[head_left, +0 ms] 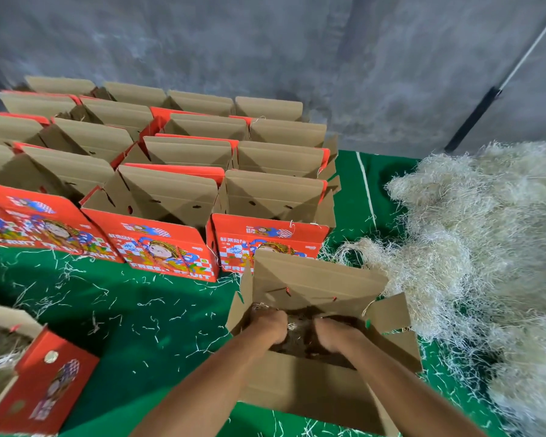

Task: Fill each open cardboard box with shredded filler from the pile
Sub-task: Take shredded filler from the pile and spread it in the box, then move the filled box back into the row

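Note:
An open cardboard box [316, 279] stands right in front of me on the green floor cover, flaps up. Both my hands are down inside it. My left hand [267, 324] and my right hand [336, 337] are curled, pressing on dark shredded filler [298, 331] in the box bottom; a few pale strands show between them. Whether the fingers grip strands I cannot tell. The large pale filler pile [492, 241] lies just right of the box, touching its right flap.
Several rows of open red fruit boxes [167, 244] stand ahead and to the left, up to a grey wall. A red box holding filler [41, 376] sits at the lower left. Loose strands litter the green cover [145, 313] between them.

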`<state>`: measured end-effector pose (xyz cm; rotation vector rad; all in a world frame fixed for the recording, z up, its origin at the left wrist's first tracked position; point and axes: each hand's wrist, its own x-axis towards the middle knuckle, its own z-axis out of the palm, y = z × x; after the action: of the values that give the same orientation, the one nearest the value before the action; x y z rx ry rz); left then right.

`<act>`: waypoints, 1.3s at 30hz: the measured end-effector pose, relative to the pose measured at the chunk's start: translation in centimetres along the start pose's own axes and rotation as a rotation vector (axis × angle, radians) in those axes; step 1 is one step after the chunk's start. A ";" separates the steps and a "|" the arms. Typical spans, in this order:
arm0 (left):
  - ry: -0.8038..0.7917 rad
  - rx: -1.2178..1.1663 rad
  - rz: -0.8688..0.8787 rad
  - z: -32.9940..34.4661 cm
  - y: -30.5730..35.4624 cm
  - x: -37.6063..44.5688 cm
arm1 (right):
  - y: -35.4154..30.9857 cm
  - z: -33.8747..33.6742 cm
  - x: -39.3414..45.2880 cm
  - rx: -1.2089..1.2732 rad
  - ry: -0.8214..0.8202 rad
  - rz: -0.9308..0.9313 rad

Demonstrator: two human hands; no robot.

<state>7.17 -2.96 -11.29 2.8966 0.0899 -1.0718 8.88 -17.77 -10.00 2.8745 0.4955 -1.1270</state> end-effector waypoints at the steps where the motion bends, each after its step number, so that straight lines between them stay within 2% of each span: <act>1: -0.054 -0.008 -0.003 0.4 -0.3 0.2 | 0.0 0.7 -0.5 -0.002 -0.051 -0.038; 3: -0.132 -0.119 0.021 0.2 -0.6 0.5 | 0.5 1.8 -0.8 -0.012 -0.126 -0.068; 5: -0.083 -0.270 0.056 -1.0 -0.5 0.3 | 1.0 1.5 -0.9 0.064 -0.135 0.001; 8: -0.008 -0.324 0.066 -2.3 -0.3 -0.6 | 0.8 0.1 -1.0 0.194 -0.134 0.038; 13: 0.089 -0.415 0.099 -2.6 0.7 -1.9 | 1.1 -1.7 -2.2 0.493 0.245 0.052; 19: 0.414 -0.924 0.329 -5.6 0.8 -5.6 | 3.7 -3.7 -9.2 0.786 0.758 -0.052; 21: 0.500 -1.000 0.383 -6.9 1.4 -7.1 | 5.2 -3.9 -11.5 0.749 0.920 -0.040; 23: 0.514 -1.028 0.420 -7.7 2.6 -8.5 | 6.8 -3.5 -12.9 0.575 1.126 -0.018; 24: 0.512 -1.022 0.433 -7.9 3.4 -9.2 | 7.5 -3.0 -13.3 0.496 1.170 0.009; 26: 0.496 -0.977 0.465 -7.9 4.8 -10.5 | 8.7 -1.5 -13.6 0.470 1.120 0.060; 27: 0.482 -0.933 0.484 -7.7 5.5 -11.0 | 9.3 -0.7 -13.6 0.551 1.061 0.065; 30: 0.437 -0.822 0.520 -6.5 6.5 -12.1 | 10.4 1.1 -14.1 0.963 0.836 0.007; 34: 0.463 -0.819 0.435 -4.2 4.5 -13.3 | 10.5 1.7 -14.6 1.387 0.602 -0.127; 39: 0.415 -0.833 0.364 -0.9 1.9 -14.8 | 10.1 1.2 -13.5 1.429 0.366 -0.248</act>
<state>-3.36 -5.36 -0.90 2.1900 0.0141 -0.2515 1.79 -31.34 -2.94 4.3886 -0.0797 -1.3098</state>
